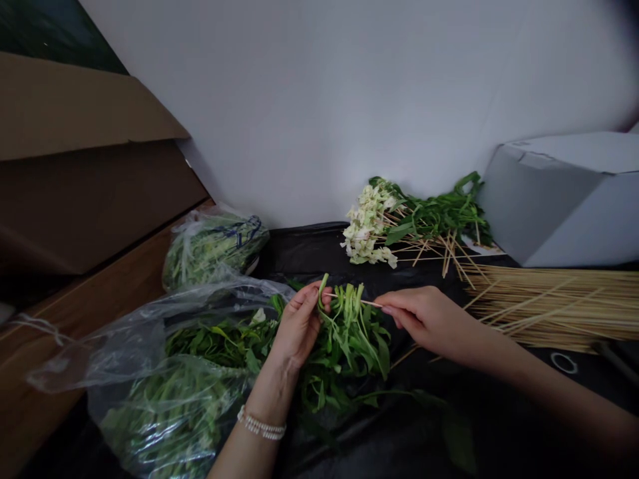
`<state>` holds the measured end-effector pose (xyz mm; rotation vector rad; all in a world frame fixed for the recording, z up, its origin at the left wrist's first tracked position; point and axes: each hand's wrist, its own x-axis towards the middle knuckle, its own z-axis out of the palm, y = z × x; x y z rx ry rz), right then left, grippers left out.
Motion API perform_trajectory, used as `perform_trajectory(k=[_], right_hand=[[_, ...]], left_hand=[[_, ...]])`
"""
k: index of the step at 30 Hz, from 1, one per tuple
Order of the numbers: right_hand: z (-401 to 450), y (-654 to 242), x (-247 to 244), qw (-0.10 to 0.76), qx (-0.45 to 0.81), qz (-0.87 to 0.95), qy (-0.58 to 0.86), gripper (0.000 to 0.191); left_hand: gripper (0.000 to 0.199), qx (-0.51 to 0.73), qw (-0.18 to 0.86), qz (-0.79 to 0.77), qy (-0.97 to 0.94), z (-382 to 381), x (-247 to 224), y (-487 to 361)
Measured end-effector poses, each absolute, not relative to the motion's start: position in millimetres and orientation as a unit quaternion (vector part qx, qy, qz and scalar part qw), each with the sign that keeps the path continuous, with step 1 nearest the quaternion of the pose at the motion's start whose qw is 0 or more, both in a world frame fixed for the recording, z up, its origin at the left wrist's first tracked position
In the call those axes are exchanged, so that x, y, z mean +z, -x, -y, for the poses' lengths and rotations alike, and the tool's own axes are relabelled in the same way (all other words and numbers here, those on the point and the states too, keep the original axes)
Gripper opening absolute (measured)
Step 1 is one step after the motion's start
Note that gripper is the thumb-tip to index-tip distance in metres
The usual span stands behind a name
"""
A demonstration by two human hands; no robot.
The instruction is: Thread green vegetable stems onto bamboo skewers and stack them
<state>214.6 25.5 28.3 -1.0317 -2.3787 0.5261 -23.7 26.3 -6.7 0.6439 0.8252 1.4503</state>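
My left hand pinches a green leafy stem at the tip of a thin wooden skewer. My right hand grips the other end of that skewer. Several pale green stems are threaded side by side along the skewer, and their leaves hang down below it. More loose leafy greens lie under my hands on the black plastic sheet. Beside my left wrist, an open clear plastic bag holds more greens.
A second bag of greens sits by the wall. Finished-looking skewers of leaves and pale cabbage-like pieces lie at the back. Many bare skewers are at right, near a white box. A cardboard box stands at left.
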Motion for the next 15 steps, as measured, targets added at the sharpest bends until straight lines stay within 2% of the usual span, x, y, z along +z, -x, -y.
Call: perform_trajectory(k=[15], right_hand=[[-27.0, -212.7, 23.8, 0.247, 0.193, 0.872, 0.376, 0.029]], left_hand=[[0.031, 0.632, 0.605, -0.372, -0.311, -27.5, -10.4, 21.0]])
